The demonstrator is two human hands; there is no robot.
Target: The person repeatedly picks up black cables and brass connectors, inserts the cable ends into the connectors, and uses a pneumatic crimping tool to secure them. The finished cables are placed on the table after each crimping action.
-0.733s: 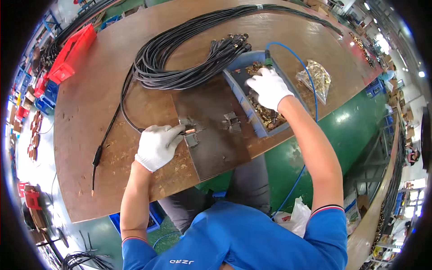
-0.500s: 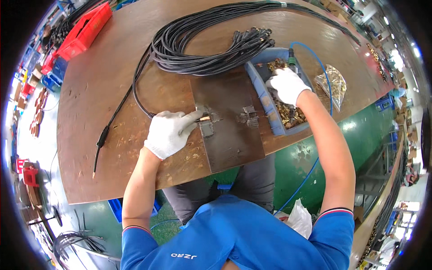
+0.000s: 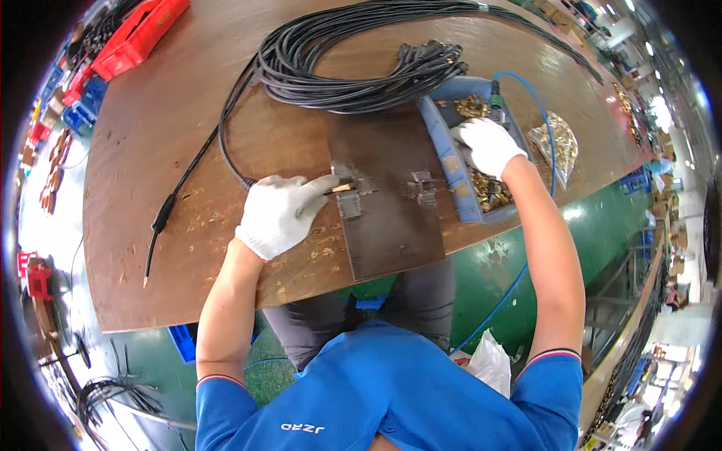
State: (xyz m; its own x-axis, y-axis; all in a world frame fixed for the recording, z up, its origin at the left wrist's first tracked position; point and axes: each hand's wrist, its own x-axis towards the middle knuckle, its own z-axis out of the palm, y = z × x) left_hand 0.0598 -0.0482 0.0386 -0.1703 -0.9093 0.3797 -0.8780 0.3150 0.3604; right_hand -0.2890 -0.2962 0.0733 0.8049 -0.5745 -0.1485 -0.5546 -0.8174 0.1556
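Observation:
My left hand [image 3: 280, 214], in a white glove, is closed around the end of a black cable [image 3: 223, 143]. A small brass tip [image 3: 343, 188] projects past its fingers over the left edge of a dark plate [image 3: 391, 237], beside a worn grey patch. My right hand [image 3: 489, 147], also gloved, reaches down into a blue bin [image 3: 454, 184] of small brass parts [image 3: 490, 194]. Its fingers are curled, and the fingertips are hidden, so what they pinch does not show. Close by it lies a tool with a green collar [image 3: 496, 101], joined to a blue hose [image 3: 538, 98].
A big coil of black cables [image 3: 301, 71] lies across the back of the brown table [image 3: 165, 263]. A clear plastic bag [image 3: 556, 146] with gold-coloured contents sits right of the bin. A red crate [image 3: 139, 41] stands at the far left. A second patch [image 3: 423, 188] marks the plate's right side.
My right hand stays in the bin, with its fingers shifted slightly among the parts. My left hand still holds the cable end at the plate's edge. The whole view has shifted a little.

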